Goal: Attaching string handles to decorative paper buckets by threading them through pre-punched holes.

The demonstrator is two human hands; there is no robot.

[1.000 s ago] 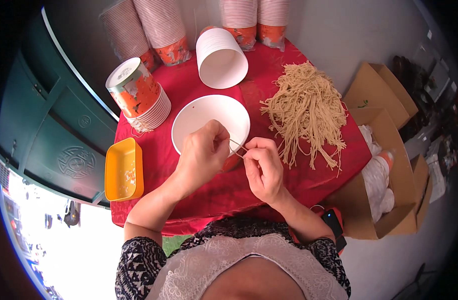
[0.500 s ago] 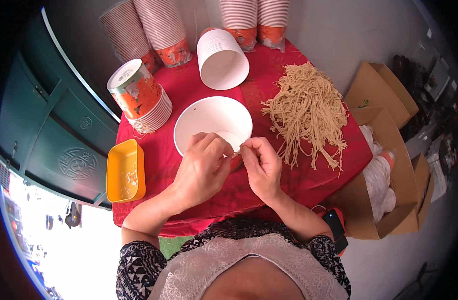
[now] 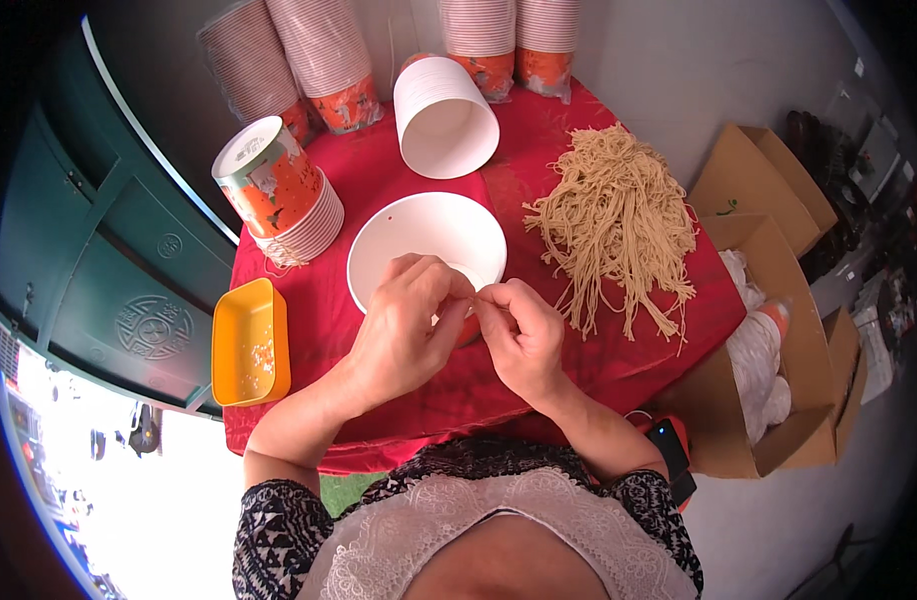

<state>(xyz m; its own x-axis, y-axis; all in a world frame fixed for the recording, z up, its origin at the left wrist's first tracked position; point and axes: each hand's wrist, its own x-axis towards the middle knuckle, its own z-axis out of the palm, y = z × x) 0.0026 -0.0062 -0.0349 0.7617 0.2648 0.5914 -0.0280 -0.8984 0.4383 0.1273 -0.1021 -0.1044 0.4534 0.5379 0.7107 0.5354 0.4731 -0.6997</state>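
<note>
My left hand point(image 3: 407, 325) and my right hand point(image 3: 522, 338) meet fingertip to fingertip over the near rim of a white paper bowl point(image 3: 419, 225). Both are closed in a pinch. What they pinch is too small to make out. To the right of the bowl lies a heap of tan strings point(image 3: 619, 215), its loose ends trailing toward me. On the left stands a yellow plastic tray point(image 3: 229, 340) holding small pale and orange bits. Behind it is an upside-down stack of orange-patterned bowls point(image 3: 279, 195), with thin strands hanging at its lower rim.
Nested white bowls point(image 3: 447, 120) lie on their side behind the open bowl. Several plastic-wrapped stacks of bowls point(image 3: 324, 60) line the back edge of the red tablecloth point(image 3: 379, 435). An open cardboard box point(image 3: 804, 370) with white bundles stands right of the table. A green door point(image 3: 129, 270) is at left.
My right hand has shifted slightly left, and its fingertips now touch those of my left hand. The things on the table stay in place.
</note>
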